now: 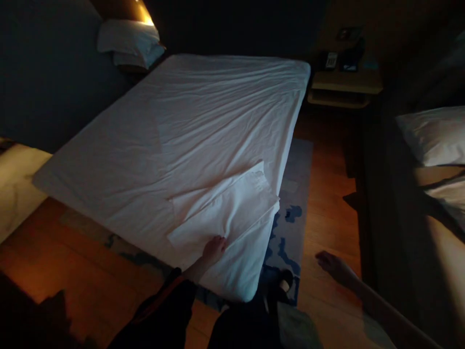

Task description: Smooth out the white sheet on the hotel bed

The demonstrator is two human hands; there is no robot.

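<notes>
White folded cloth [243, 198] looked light, soft, best held by edges; left hand [214, 249] pinched it, right hand [330, 264] empty, loosely open.

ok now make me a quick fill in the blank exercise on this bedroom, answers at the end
The folded white cloth is touched by the ____ hand, while the right hand hangs clear of it.
As seen here, the nightstand stands off the bed's far ____ corner.
The dark blotches on the rug are ____.

Missing words: left; right; blue
</notes>
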